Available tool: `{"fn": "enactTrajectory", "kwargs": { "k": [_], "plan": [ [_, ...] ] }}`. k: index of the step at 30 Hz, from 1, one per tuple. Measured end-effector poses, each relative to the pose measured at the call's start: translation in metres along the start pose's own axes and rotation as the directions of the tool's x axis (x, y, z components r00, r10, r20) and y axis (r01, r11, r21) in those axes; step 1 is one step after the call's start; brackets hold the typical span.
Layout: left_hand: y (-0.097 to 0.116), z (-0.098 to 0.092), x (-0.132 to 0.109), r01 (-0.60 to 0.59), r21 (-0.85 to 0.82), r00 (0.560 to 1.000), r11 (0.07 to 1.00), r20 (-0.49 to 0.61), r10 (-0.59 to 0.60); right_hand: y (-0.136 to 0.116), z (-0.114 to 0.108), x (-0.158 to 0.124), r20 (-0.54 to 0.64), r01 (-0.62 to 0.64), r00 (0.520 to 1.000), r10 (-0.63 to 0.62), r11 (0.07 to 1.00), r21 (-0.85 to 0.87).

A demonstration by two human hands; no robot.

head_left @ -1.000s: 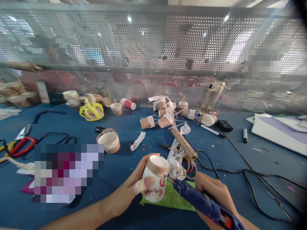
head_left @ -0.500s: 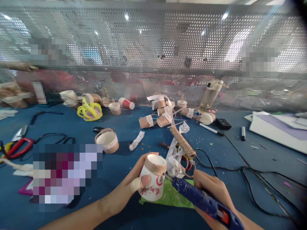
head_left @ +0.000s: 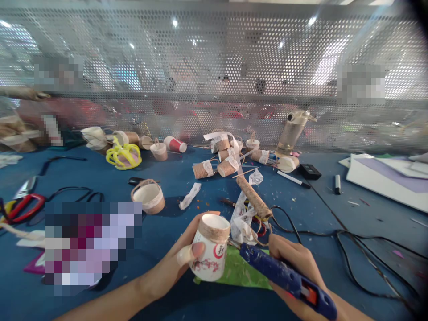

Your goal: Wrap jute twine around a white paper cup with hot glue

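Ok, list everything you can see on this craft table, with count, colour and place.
paper cup: one, white with red print, in left hand
glue gun: one, blue, in right hand
sheet: one, green, under the cup
twine roll: one, brown, centre
handled cup: one, tan, left of centre
crown shape: one, yellow, back left
scissors: one, red-handled, far left
bottle: one, clear, back
table: one, blue
left hand: around paper cup
right hand: around glue gun

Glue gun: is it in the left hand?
No, the right hand grips the blue glue gun, its nozzle by the twine-wrapped paper cup that the left hand holds.
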State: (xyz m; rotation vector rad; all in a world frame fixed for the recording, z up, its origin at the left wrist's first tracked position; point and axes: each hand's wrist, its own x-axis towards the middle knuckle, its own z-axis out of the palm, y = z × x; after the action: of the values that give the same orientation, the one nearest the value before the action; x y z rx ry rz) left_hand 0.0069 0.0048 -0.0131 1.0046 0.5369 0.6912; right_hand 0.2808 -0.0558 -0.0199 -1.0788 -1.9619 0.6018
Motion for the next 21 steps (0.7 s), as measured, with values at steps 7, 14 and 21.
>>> {"fn": "enactTrajectory", "kwargs": {
  "k": [7, 14, 21],
  "plan": [
    [0.0, 0.0015, -0.0017, -0.014, 0.014, 1.0, 1.0, -0.001, 0.014, -0.0036, 0.0002, 0.0034, -0.021, 0.02, 1.0, -0.02, 1.0, 0.009],
    [-0.0011, 0.0016, -0.0005, -0.033, -0.015, 0.999, 0.999, 0.011, 0.033, -0.0024, 0.0004, 0.0012, -0.007, -0.008, 1.0, 0.008, 1.0, 0.02],
    [-0.0023, 0.0006, 0.0009, -0.034, -0.01, 0.999, 0.999, -0.005, 0.034, -0.0008, 0.0016, 0.0022, -0.014, 0.007, 1.0, -0.006, 0.999, 0.044]
  ]
}}
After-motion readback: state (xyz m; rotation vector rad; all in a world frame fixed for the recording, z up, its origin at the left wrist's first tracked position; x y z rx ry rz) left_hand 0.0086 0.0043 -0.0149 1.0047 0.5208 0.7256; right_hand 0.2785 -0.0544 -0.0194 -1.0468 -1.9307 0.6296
